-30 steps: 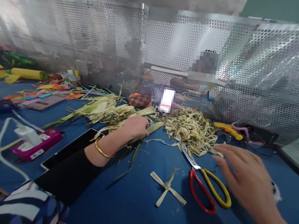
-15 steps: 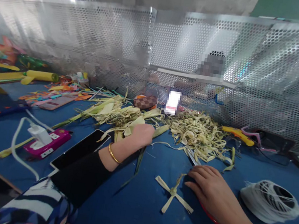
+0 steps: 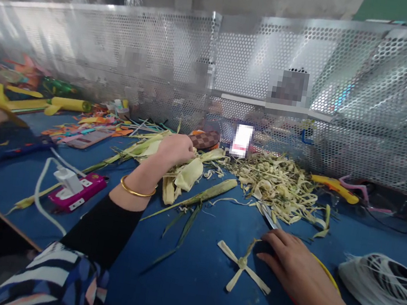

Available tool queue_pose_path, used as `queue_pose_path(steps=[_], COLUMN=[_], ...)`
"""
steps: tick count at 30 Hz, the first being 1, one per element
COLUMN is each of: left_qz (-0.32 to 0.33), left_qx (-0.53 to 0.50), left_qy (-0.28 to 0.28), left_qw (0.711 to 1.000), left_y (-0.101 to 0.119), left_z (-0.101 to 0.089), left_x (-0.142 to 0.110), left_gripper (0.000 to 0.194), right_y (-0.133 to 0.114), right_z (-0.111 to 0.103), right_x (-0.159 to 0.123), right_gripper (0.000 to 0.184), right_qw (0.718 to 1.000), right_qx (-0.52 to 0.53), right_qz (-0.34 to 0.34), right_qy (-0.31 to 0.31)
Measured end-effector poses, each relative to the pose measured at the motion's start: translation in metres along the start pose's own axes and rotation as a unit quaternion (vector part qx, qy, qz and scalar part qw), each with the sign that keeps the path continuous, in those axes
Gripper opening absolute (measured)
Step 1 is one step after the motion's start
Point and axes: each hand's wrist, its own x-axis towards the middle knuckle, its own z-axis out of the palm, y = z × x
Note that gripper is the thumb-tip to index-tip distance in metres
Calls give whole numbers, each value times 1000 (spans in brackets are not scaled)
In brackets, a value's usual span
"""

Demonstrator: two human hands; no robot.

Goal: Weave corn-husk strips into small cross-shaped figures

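"Since the earlier frame, the left hand had moved up and leftward, off the long green leaf, which now lay uncovered at the centre."

"Where had it come to?"

"Onto the pale husks, piled just left of the frame's centre. A gold bracelet circled the wrist."

"And its grip?"

"Its fingers curled down among the husks with the tips hidden, so I could not tell whether they pinched one."

"What about the right hand?"

"It lay at the lower right, palm down over the scissors, thumb a little apart from the fingers. Part of the blades and a curve of yellow handle showed; I could not tell whether that grip was closed on them."

"What was around it?"

"On the blue tabletop, a cross-shaped piece lay just left of that hand, shredded strips were heaped above it, right of centre, and a roll of white string sat near the right edge."
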Motion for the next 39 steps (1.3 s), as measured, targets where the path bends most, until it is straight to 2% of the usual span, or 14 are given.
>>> queue_pose_path(steps=[2,8,11,14,16,19,23,26,30,31,33,34,37,39], left_qz=[-9,-5,15,25,21,-2,4,15,35,43,96,118,138,141], left_qx=[126,133,96,38,80,141,187,194,177,157,-1,-81,-304,-370], left_qy=[-49,-50,-68,-139,-151,-136,-107,-72,3,32,142,148,32,-1], left_qw=[991,990,993,989,985,981,977,978,984,986,985,979,942,918], left_y=[1,12,17,15,9,-2,-8,-5,11,18,33,42,67,83], left_z=[11,41,40,29,20,15,28,32,16,11,5,5,15,25], left_x=[2,3,2,3,3,5,6,5,-1,-4,-12,-17,-35,-48], left_gripper=[20,24,29,36,26,15,14,11,21,22,18,15,10,8], right_y=[1,3,4,4,3,3,3,2,1,1,1,1,2,-1], right_z=[0,1,3,3,2,0,-1,-1,-1,0,0,0,-6,-17], right_x=[0,-1,-2,-2,-1,-1,-1,0,0,0,0,0,2,6], right_gripper=[13,15,16,18,18,16,14,13,13,14,14,14,19,21], right_qw=[1000,1000,1000,999,999,1000,1000,1000,1000,1000,1000,1000,991,964], right_qx=[5,18,17,20,20,21,17,17,16,15,19,27,106,212], right_qz=[7,7,10,11,11,9,2,2,5,5,7,10,53,118], right_qy=[-7,-18,-24,-29,-27,-21,-15,-12,-8,-6,2,8,55,110])
